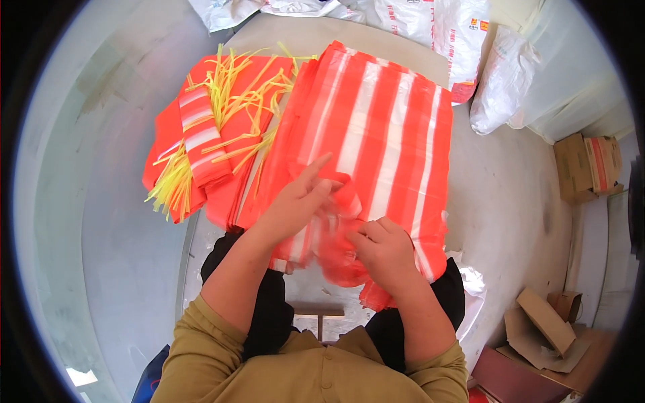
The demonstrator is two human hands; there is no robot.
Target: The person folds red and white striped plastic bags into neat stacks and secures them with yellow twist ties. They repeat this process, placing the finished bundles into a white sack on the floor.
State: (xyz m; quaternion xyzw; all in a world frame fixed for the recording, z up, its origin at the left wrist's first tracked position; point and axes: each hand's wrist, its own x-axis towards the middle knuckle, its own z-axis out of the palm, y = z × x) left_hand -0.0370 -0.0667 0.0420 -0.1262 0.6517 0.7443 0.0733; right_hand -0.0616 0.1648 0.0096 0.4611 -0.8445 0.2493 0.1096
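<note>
"So, where is our big striped stack (396,134) lying?"

"Right before us, with loose film (339,265) bunching at its near edge."

"And our hands?"

"Left hand (301,201) is hovering there, fingers spread; right hand (384,247) is apparently pinching the film. We'd be doing best by easing it evenly, not tugging."

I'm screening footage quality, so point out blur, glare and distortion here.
In the head view, motion blur smears the crumpled plastic by the right hand; faint glossy highlights streak the striped sheets; a lower-left patch looks washed out; fisheye curvature bows the scene toward a black rim.
</note>
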